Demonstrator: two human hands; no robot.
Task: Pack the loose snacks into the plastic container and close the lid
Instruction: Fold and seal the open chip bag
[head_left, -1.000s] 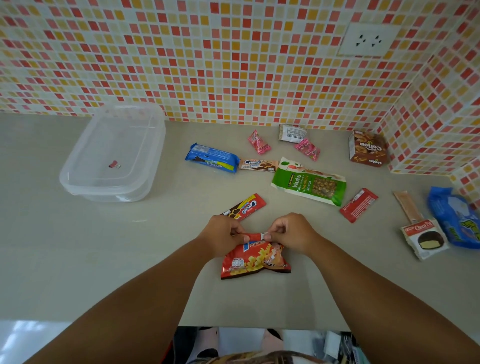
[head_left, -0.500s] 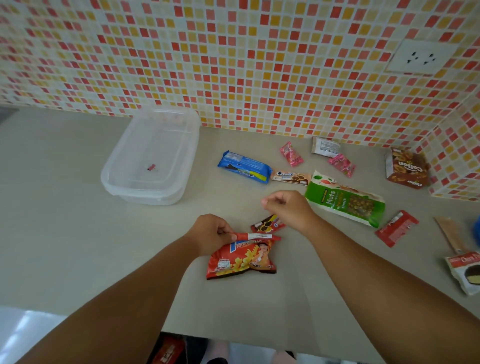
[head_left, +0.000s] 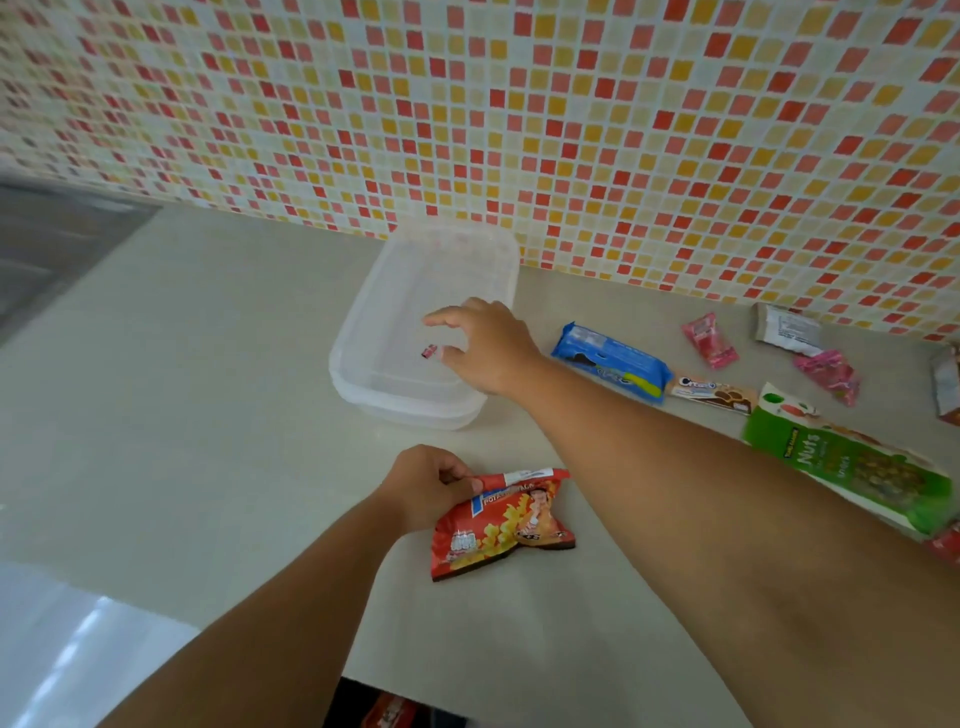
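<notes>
While crinkled — foil chip bag (head_left: 501, 525)

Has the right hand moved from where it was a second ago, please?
Yes. The right hand has left the red snack bag, which the left hand still pinches, and reached left and away to hover, fingers spread, over the plastic container.

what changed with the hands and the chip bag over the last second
The right hand let go of the red chip bag and reached left and away to the clear container, fingers now spread open over it beside a small red scrap. The left hand kept pinching the bag's top corner; the bag stayed on the counter, lid still on.
</notes>
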